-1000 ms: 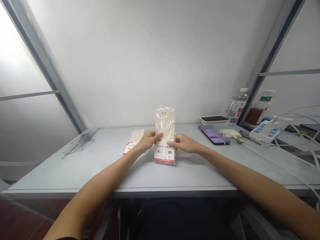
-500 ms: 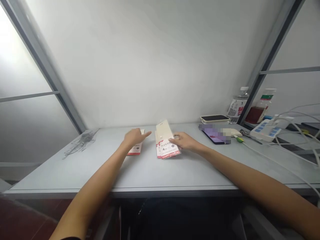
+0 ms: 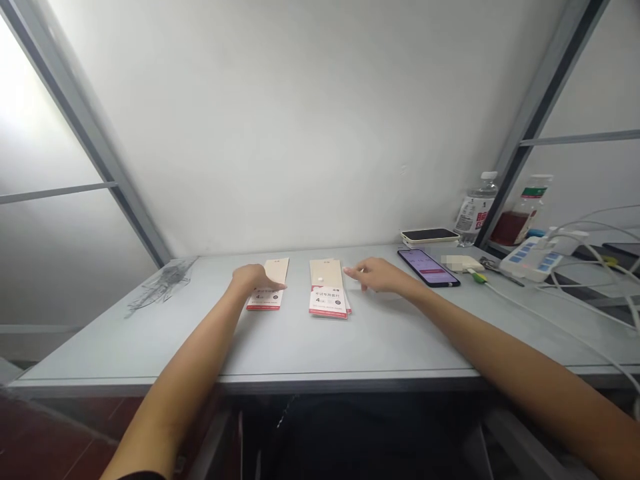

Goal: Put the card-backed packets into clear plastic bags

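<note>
Two groups of flat cream ruler-set packets with white labels and red bottom strips lie on the grey desk. My left hand [image 3: 253,277] is over the left ruler-set packet [image 3: 265,301], its thumb across the front and its other fingers mostly hidden at the left edge; it appears to grip the packet. To the right, a small stack of ruler-set packets [image 3: 327,301] lies slightly fanned, with edges of a lower one showing. Just right of that stack, my right hand [image 3: 375,274] is open and apart from it, fingers loosely bent with nothing between them.
A phone with a lit screen [image 3: 429,268] lies right of my right hand, with another phone [image 3: 430,236] behind it. Farther right are a water bottle [image 3: 477,210], a bottle of dark red liquid [image 3: 520,213], a power strip [image 3: 531,259] and cables. Dark scribbles [image 3: 163,285] mark the desk's left.
My right hand has let go of the tilted packet, which now lies straighter on the stack, and has drawn right. My left hand has shifted slightly left and down, along with the left packet.
</note>
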Action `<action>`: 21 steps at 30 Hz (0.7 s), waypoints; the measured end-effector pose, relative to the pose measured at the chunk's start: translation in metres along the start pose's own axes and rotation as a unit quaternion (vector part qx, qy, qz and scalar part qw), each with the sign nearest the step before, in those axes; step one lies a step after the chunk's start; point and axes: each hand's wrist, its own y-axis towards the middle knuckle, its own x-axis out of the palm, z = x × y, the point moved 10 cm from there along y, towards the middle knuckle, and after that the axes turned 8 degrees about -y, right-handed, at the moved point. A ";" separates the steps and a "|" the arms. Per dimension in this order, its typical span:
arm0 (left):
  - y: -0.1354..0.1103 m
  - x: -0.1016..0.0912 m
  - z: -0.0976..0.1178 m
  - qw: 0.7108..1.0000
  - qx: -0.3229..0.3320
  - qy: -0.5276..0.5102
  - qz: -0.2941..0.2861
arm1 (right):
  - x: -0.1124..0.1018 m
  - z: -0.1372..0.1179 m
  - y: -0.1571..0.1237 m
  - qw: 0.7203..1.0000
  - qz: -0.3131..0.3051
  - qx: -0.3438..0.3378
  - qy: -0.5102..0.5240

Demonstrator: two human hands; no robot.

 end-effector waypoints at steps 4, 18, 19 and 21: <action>0.000 -0.001 -0.003 1.000 -0.014 -0.017 0.000 | -0.019 0.030 0.009 0.990 0.055 0.055 -0.120; -0.011 -0.030 0.035 0.931 0.168 -0.301 0.123 | -0.006 0.089 0.034 0.985 -0.007 0.140 -0.104; -0.015 -0.032 0.038 0.923 0.180 -0.315 0.129 | -0.003 0.086 0.035 0.989 -0.012 0.124 -0.075; -0.022 -0.033 0.044 0.909 0.200 -0.343 0.127 | 0.001 0.082 0.037 0.994 -0.014 0.100 -0.034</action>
